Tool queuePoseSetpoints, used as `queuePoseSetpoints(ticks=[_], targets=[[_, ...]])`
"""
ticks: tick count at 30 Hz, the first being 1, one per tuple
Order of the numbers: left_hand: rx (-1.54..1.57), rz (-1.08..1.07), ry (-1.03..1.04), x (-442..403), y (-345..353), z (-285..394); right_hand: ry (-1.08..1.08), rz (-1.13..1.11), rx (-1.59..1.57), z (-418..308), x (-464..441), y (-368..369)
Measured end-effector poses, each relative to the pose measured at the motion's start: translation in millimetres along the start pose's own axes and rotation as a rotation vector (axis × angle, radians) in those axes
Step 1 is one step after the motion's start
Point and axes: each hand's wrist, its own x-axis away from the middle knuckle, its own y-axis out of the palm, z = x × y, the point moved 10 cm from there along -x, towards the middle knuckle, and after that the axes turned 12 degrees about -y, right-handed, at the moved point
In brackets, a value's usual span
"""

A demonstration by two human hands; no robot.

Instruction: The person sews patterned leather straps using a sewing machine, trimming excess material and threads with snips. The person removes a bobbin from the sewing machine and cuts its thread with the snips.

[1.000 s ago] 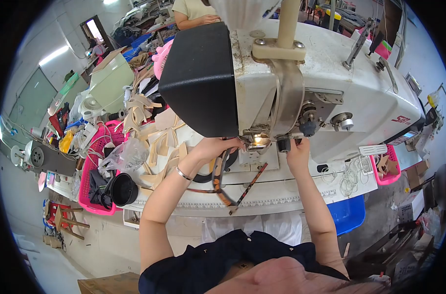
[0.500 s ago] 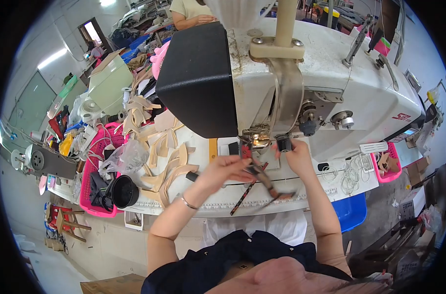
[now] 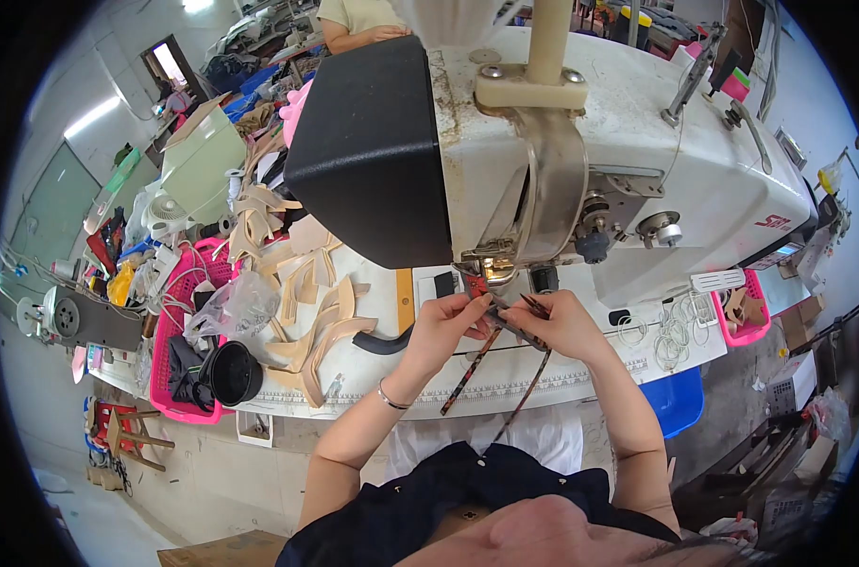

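Just in front of the sewing machine's (image 3: 637, 104) needle area, my left hand (image 3: 445, 328) pinches one side of a dark strip piece (image 3: 510, 327). My right hand (image 3: 559, 326) grips the piece's other side. A thin dark pointed object (image 3: 535, 304) sticks up by the right fingers; its kind cannot be made out. A red patterned bit (image 3: 474, 283) shows close under the needle area. Below the hands, a narrow patterned strip (image 3: 469, 383) slants over the table edge, and a second thin strip (image 3: 526, 401) hangs toward my lap.
Beige curved pieces (image 3: 321, 340) lie left on the white table, beside a dark curved piece (image 3: 382, 342). A pink basket (image 3: 170, 383) and a black cup (image 3: 235, 374) stand farther left. Coiled cord (image 3: 673, 340) and another pink basket (image 3: 752, 331) are right. Another person (image 3: 363, 24) is behind the machine.
My right hand has come down and left from beside the machine's black knob to the dark piece. My left hand has moved slightly right; the piece, blurred before, is now between both hands.
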Motion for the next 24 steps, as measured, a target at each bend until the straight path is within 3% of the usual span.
queuePoseSetpoints(ticks=[12, 24], targets=[[0.052, 0.065, -0.13, -8.9, -11.0, -5.0, 0.005, 0.106, -0.076, 24.6, -8.8, 0.8], [-0.053, 0.121, -0.082, -4.4, -17.8, 10.6, -0.031, 0.078, -0.155, 18.5, -0.1, 28.8]])
